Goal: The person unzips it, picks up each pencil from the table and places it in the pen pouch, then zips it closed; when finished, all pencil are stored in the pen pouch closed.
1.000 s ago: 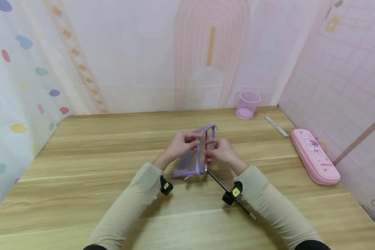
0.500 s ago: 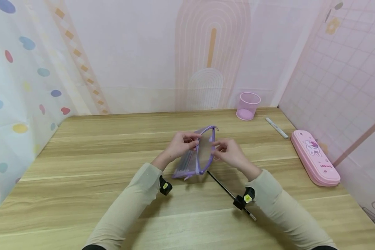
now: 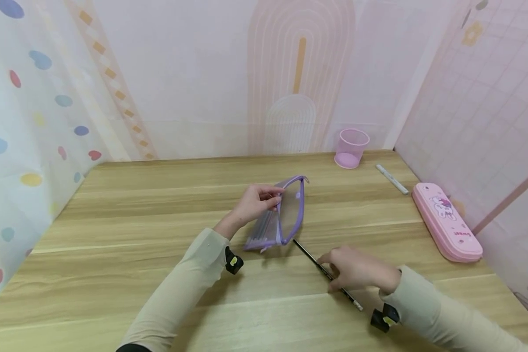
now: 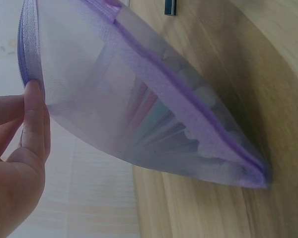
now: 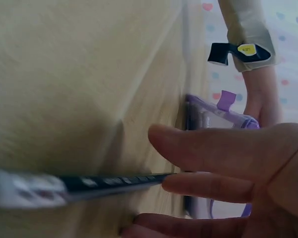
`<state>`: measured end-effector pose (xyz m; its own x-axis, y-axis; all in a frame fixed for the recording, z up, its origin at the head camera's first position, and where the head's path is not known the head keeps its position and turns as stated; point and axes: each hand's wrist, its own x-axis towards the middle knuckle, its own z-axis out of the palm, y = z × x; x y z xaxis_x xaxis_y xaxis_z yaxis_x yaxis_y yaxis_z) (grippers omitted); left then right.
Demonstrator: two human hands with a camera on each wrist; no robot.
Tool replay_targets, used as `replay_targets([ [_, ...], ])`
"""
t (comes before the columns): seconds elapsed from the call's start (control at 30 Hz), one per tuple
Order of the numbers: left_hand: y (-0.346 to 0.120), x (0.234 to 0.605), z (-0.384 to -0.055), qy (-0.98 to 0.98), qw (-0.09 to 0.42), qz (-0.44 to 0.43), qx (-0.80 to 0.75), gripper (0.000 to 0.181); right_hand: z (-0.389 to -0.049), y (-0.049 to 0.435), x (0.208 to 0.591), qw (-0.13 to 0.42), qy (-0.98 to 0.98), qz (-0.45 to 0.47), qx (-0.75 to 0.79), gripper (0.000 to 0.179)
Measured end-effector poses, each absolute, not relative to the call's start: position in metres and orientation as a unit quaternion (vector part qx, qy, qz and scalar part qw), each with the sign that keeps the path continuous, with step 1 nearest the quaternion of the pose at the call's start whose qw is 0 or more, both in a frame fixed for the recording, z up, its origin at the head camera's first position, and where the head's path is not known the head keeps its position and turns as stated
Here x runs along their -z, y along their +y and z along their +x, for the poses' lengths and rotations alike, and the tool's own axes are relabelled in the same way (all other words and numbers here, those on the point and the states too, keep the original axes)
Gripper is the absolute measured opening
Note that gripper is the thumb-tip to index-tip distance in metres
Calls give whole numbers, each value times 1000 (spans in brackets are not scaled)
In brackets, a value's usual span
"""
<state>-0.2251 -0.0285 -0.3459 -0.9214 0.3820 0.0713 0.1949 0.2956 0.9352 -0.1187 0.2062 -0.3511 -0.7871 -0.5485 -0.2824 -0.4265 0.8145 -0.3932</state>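
A translucent pouch with purple zipper edging stands with its mouth gaping in the head view. My left hand pinches the near side of its opening between thumb and fingers. Coloured sticks, some red and green, show blurred through the pouch wall in the left wrist view. A black pencil with a pale end lies on the table, slanting away from the pouch. Over the pencil is my right hand, thumb and fingers spread about its shaft. In the right wrist view, the fingers are apart beside the pencil.
Towards the back right stands a pink mesh pen cup. A white pen lies in front of it, near a pink pencil case by the right wall. Patterned sheets hang behind the wooden table.
A red pencil, held by my right hand at the pouch's opening, has gone into the pouch. My right hand has let go and moved down and right to the black pencil. The left hand stays put.
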Motion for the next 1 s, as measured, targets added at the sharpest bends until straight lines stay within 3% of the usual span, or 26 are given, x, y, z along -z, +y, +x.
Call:
replay_targets([
  [0.23,-28,349,-225,798,90,176,-569,27,-99,219,365,184,930,-270,169,47],
  [0.43,-30,349,-225,793,83,175,-578,27,-92,222,379,98,922,-317,200,36],
  [0.57,-30,350,-227,799,80,179,-568,28,-90,219,384,70,916,-330,219,37],
  [0.77,-30,349,-228,804,83,174,-562,28,-91,216,384,72,912,-334,226,44],
  [1.0,-30,347,-226,802,87,174,-565,28,-97,217,382,123,912,-293,261,49],
])
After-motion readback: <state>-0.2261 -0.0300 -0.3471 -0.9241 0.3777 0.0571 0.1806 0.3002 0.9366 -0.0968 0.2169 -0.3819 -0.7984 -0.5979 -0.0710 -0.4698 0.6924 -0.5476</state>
